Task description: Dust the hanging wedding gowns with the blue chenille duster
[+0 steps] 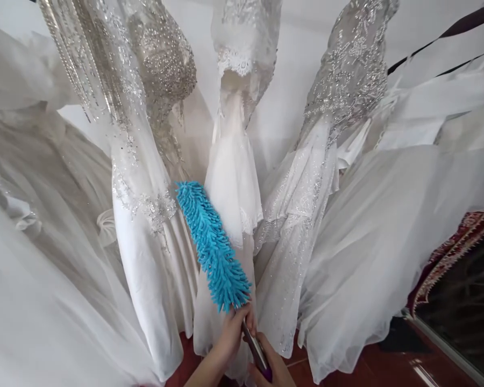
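A blue microfibre duster (pixel 213 242) slants up and to the left in front of the hanging gowns. Just below its fluffy head, my left hand (pixel 237 330) is closed around the metal shaft. Lower down, my right hand (pixel 271 365) grips the dark handle, which has a purple end. Behind the duster hangs a white lace gown (pixel 232 177). The duster's tip is close to a beaded white gown (pixel 139 215) on the left; whether they touch I cannot tell.
More white gowns hang along the wall, including a silver-beaded one (pixel 349 75) and a full tulle skirt (pixel 371 242) at the right. Red cloth with gold trim (pixel 447 258) shows at the far right. Hems reach near the red tiled floor (pixel 371 373).
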A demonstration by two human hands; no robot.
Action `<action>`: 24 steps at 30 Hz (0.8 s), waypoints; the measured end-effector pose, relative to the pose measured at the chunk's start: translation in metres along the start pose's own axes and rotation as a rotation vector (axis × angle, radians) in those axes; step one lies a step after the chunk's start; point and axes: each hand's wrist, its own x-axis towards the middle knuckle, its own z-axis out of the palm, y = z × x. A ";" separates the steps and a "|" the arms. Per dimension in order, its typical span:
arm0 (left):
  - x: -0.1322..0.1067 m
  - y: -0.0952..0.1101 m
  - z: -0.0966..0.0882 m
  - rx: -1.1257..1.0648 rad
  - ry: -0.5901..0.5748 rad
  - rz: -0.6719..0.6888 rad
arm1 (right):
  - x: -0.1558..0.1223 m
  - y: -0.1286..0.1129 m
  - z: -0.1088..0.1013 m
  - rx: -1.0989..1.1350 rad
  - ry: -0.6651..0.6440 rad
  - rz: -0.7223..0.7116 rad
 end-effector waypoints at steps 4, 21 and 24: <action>0.004 0.026 0.018 0.053 -0.096 0.082 | 0.014 -0.021 -0.017 0.025 0.024 -0.093; 0.037 0.036 0.009 -0.008 -0.124 0.052 | 0.047 -0.031 -0.010 0.034 0.060 -0.036; 0.031 0.011 -0.012 -0.041 -0.013 -0.030 | 0.037 -0.006 0.004 0.037 -0.007 -0.026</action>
